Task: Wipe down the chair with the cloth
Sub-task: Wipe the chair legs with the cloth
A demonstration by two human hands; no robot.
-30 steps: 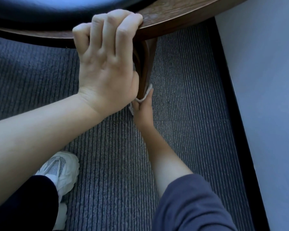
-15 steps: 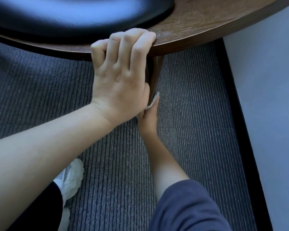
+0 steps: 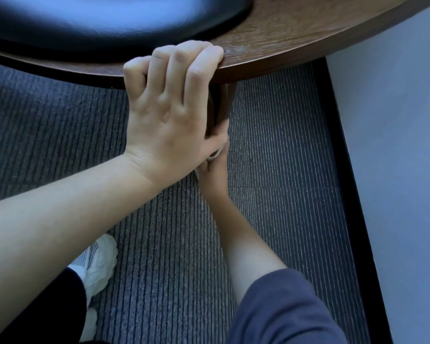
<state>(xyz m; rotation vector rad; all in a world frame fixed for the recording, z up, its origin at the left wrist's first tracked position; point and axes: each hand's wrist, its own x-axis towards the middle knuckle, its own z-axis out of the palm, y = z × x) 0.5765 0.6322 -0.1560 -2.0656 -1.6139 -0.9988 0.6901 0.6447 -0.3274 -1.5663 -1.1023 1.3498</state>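
- Grey ribbed carpet (image 3: pixel 271 150) fills the floor, bounded on the right by a dark skirting strip (image 3: pixel 345 157) and a pale wall (image 3: pixel 395 120).
- At the far edge, a chair (image 3: pixel 283 38) is seen from above: a curved brown wooden seat, with a black padded cushion (image 3: pixel 97 18) set into it on the left.
- The left hand (image 3: pixel 169 115) is hooked over the near rim of the wooden seat, its fingers curled tight around the edge, so the chair appears to be steadied.
- Below the rim, one brown wooden leg (image 3: pixel 222 103) is seen just right of that hand, running down toward the carpet.
- The right hand (image 3: pixel 215 167) is reached in low from a blue-grey sleeve (image 3: pixel 283 309) at the near right and is set against the lower part of the leg.
- A pale cloth (image 3: pixel 215 155) is gripped in this hand and pressed to the leg. Only a small fold is shown beside the thumb, and the fingers are hidden by the left hand.
- A white shoe (image 3: pixel 97 259) is planted on the carpet at the near left.
- Progress is judged as partway: the wiping of this one leg is under way, with the cloth low on it.
- Whether the cushion, the wooden seat or the other legs have been wiped cannot be told. No streaks or damp marks are visible, and the other legs and any backrest are out of view.
- The hidden far side of this leg probably needs a pass before the leg can be counted as done.
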